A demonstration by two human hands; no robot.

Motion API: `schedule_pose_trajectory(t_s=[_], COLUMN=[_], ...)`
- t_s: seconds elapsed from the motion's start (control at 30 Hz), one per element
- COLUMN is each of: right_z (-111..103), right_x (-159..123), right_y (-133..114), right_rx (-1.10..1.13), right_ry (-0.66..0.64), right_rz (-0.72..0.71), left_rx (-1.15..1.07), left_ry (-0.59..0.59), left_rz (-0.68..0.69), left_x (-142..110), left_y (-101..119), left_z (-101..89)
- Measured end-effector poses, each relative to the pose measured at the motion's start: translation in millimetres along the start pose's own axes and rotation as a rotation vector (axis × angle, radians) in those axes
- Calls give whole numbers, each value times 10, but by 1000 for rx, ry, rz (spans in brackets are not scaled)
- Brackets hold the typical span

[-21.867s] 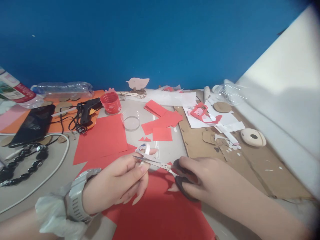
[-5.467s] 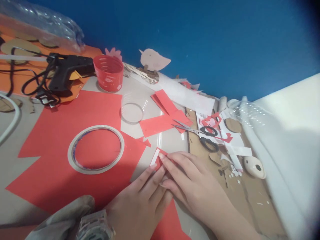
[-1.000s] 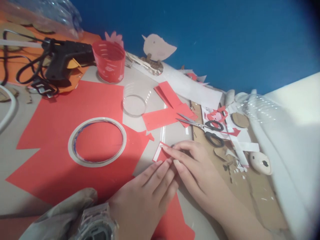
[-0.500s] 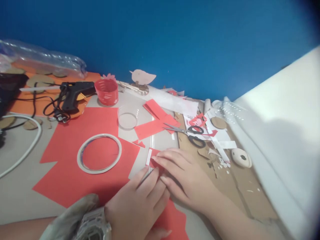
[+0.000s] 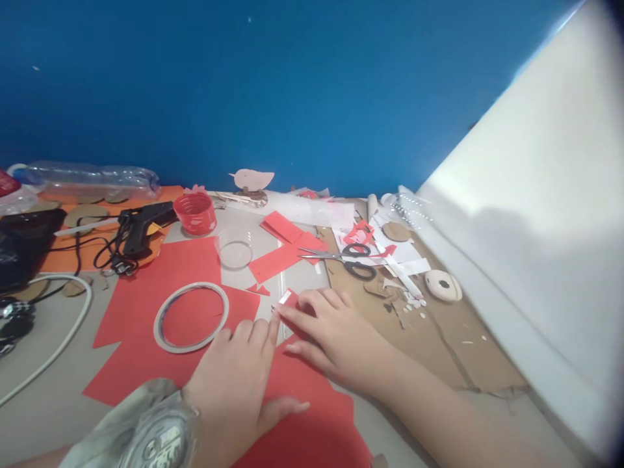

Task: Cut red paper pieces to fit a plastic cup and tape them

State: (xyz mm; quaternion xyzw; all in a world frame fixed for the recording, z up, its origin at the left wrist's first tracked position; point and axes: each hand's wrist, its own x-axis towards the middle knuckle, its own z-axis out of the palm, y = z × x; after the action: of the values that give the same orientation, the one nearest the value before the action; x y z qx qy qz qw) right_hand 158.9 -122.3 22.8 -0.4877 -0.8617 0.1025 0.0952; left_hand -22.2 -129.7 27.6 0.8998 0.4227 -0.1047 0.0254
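My left hand (image 5: 244, 383) lies flat with fingers spread on a large red paper sheet (image 5: 312, 422) near the table's front. It wears a grey watch (image 5: 156, 435). My right hand (image 5: 331, 338) rests beside it, fingers stretched out and pressing down a small red paper piece with a white strip (image 5: 286, 299). A thin tape ring (image 5: 191, 316) lies on more red paper just left of my left hand. Scissors (image 5: 348, 259) with black handles lie beyond my right hand, untouched.
A black glue gun (image 5: 139, 227) with its cord, a red cup (image 5: 195, 213), a clear plastic dish (image 5: 234, 250), cut red pieces (image 5: 283, 250), a cardboard sheet (image 5: 439, 331) with scraps, a tape dispenser (image 5: 442, 285), a paper bird (image 5: 251, 179) and a plastic bottle (image 5: 92, 177) crowd the table.
The camera has tilted up and back. My left hand slid back and spread flat on the red sheet. My right hand still presses the small red piece.
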Motion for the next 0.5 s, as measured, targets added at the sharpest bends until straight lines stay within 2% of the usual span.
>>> schedule_pose_trajectory(t_s=[0.13,0.3,0.5], right_z=[9,35,38], right_x=[20,17,-20], right_y=[6,51,21], right_rx=[-17,-105,-21], right_ry=[-13,15,-35], right_rz=[4,108,56], left_rx=[26,56,50], left_ry=[-31,-7,43], left_rz=[2,-42,-40], left_x=[72,70,55], left_y=[13,35,42], left_z=[-25,-47,6])
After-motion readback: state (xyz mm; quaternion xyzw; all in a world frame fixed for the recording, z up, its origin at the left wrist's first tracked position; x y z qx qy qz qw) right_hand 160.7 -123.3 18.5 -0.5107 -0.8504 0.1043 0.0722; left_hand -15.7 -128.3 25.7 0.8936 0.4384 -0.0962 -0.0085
